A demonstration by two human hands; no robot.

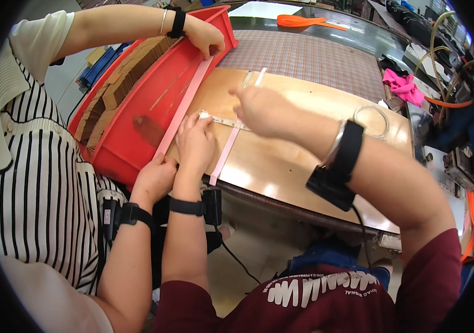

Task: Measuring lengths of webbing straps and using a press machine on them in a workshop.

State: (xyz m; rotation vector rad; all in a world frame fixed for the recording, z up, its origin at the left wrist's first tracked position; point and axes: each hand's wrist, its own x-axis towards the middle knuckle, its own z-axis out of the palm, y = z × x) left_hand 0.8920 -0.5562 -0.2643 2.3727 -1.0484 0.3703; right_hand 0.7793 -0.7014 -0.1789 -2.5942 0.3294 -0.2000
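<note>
My left hand (195, 141) lies flat on a glossy wooden board (298, 166), open, its fingertips by the white end of a tape measure (223, 121). That tape runs rightward across a narrow pink strip (226, 152) and passes out of sight by my right hand (256, 112). My right hand is over the board, blurred by motion; its grip is unclear. Along the board's left edge, a longer pink strip (187, 102) is held by a co-worker's far hand (206, 38) and near hand (156, 175). A pale strip (260, 76) shows beyond my right hand.
A red bin (137, 122) with brown cardboard pieces (115, 91) stands left of the board. A clear coil (372, 121) lies on the board's right part. Beyond are checked cloth (309, 55), an orange strap bundle (303, 21) and pink cloth (403, 87).
</note>
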